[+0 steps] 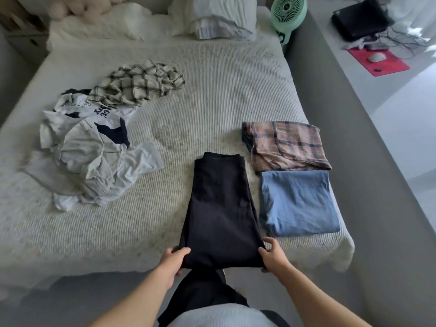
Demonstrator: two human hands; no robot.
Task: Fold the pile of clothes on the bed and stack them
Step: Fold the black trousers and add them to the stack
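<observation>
Single head-worn view, forward and down over the bed; near edge closest.

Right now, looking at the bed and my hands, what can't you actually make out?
Head view only:
- Black garment: its near end hangs off the bed edge, so its type is unclear.
- Left hand, right hand: fingers tucked under the fabric.
- White pile: crumpled, item count unclear.
- Plaid fold: a dark layer beneath, mostly covered.

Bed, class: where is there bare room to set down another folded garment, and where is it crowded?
Free: the bed middle, between the cream plaid shirt and the folded pink plaid piece; also the near left corner, below the white pile. Crowded: the right edge, where the blue fold and the dark trousers lie.
</observation>
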